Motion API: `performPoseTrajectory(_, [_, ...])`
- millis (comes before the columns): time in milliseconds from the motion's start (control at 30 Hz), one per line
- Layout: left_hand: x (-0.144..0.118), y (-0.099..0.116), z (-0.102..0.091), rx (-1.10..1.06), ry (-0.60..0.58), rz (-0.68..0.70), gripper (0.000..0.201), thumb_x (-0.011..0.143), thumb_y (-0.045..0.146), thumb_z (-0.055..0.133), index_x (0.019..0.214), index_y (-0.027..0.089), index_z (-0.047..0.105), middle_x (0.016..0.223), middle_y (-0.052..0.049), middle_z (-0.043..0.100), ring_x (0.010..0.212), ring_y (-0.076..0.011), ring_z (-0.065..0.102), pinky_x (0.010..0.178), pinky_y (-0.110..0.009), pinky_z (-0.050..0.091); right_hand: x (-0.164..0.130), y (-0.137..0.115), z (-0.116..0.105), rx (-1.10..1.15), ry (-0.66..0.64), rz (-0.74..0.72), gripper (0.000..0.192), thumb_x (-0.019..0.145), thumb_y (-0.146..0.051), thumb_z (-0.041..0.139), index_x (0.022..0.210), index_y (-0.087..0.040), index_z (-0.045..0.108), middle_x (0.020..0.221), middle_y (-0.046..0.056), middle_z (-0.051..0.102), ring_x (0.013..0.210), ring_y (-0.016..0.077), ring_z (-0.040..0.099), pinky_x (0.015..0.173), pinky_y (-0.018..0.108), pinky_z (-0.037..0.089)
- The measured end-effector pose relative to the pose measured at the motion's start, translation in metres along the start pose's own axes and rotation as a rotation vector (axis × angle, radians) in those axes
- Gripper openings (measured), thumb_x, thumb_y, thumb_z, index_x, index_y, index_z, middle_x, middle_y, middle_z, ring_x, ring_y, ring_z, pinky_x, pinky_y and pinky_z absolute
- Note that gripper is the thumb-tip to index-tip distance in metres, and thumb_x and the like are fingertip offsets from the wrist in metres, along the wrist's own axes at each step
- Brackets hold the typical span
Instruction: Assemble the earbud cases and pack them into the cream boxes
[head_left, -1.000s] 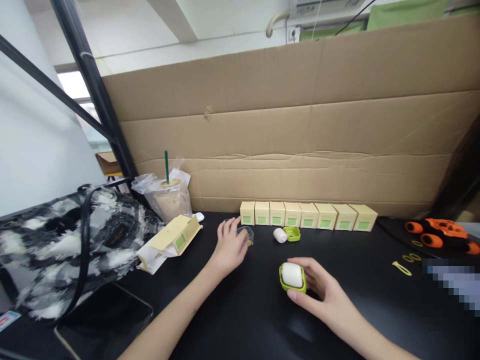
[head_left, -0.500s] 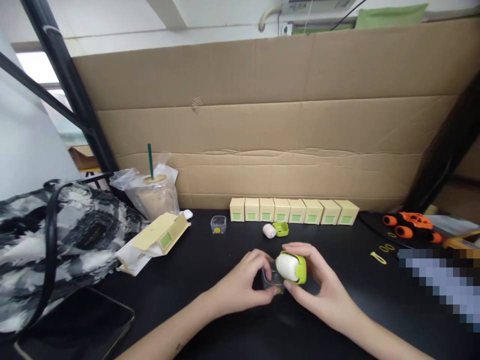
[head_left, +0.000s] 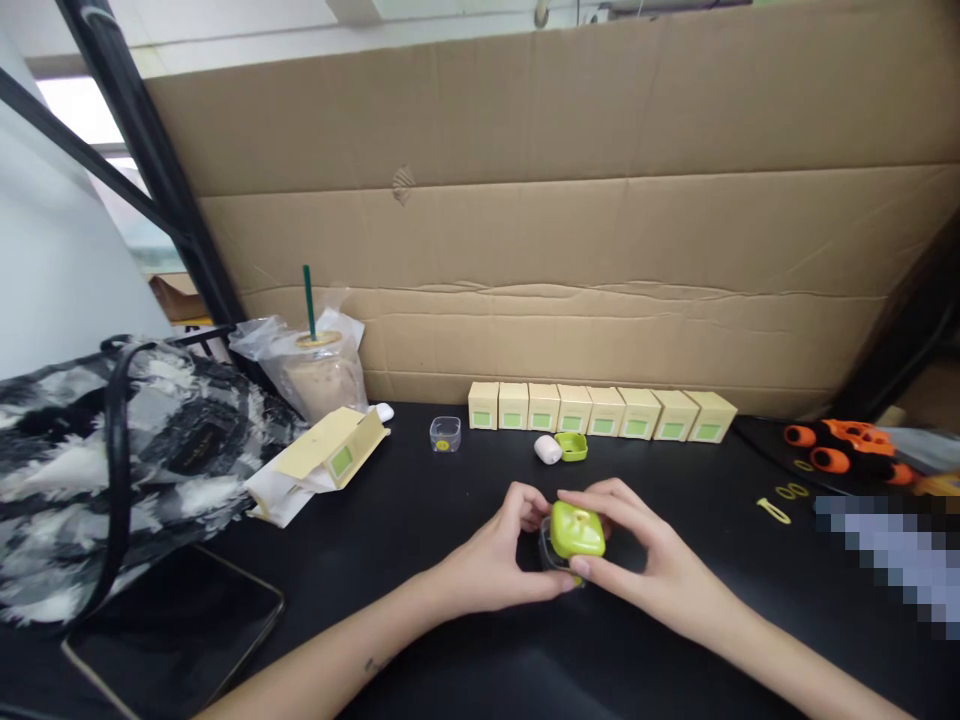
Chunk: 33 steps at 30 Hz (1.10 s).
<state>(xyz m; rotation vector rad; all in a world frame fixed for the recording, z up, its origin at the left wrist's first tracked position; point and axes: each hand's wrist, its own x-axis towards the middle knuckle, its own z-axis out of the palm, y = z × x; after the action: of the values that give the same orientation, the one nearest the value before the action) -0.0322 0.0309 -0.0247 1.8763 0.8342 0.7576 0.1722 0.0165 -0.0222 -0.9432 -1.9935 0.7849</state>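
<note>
My left hand (head_left: 499, 550) is closed around a small clear plastic box (head_left: 553, 556) just above the black tabletop. My right hand (head_left: 660, 545) grips a glossy lime-green case (head_left: 576, 530) by its sides, tilted over the mouth of that box. A small yellowish loop shows on the case's upper face; the white piece inside it is hidden. Behind my hands, a white rounded piece (head_left: 547, 450) lies against an open green case part (head_left: 573, 447). Another clear box (head_left: 445, 435) with a yellow sticker stands farther left.
A row of several small cream boxes (head_left: 589, 411) lines the cardboard wall (head_left: 540, 240). To the left are an opened cream box (head_left: 330, 448), a bagged drink cup (head_left: 322, 380), a fluffy bag (head_left: 172, 460) and a dark tablet-like slab (head_left: 180, 630). An orange-black toy (head_left: 847, 448) sits right.
My right hand has turned the green case over, so its green face is up instead of the white piece, and brought it over the clear box. The view has tilted down slightly.
</note>
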Motion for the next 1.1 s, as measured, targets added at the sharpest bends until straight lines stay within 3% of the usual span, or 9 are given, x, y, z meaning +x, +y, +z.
performPoseTrajectory(267, [-0.0005, 0.0053, -0.0010, -0.026, -0.027, 0.033, 0.045, 0.071, 0.023, 0.071, 0.101, 0.021, 0.037, 0.106, -0.006, 0.055, 0.105, -0.0209, 0.055, 0.094, -0.040, 0.042, -0.0008, 0.0017, 0.0007, -0.038, 0.033, -0.033, 0.042, 0.084, -0.026, 0.062, 0.125, -0.033, 0.053, 0.107, 0.003, 0.050, 0.103, 0.0192, 0.054, 0.087, 0.032, 0.049])
performPoseTrajectory(767, [-0.0021, 0.0082, -0.0006, 0.001, -0.045, 0.067, 0.046, 0.074, 0.023, 0.068, 0.106, 0.021, 0.036, 0.105, -0.006, 0.055, 0.104, -0.0200, 0.055, 0.092, -0.039, 0.044, -0.0002, -0.0003, 0.0000, -0.110, -0.057, -0.007, 0.041, 0.081, -0.028, 0.065, 0.121, -0.028, 0.057, 0.108, 0.006, 0.055, 0.106, 0.0232, 0.055, 0.096, 0.041, 0.043])
performPoseTrajectory(1100, [-0.0023, 0.0070, -0.0003, 0.025, -0.027, 0.063, 0.043, 0.072, 0.022, 0.070, 0.102, 0.021, 0.039, 0.104, -0.005, 0.052, 0.104, -0.0203, 0.055, 0.093, -0.040, 0.044, -0.0019, -0.0038, 0.0009, -0.115, -0.089, 0.002, 0.042, 0.079, -0.016, 0.062, 0.118, -0.027, 0.054, 0.109, 0.005, 0.053, 0.105, 0.0221, 0.055, 0.097, 0.041, 0.042])
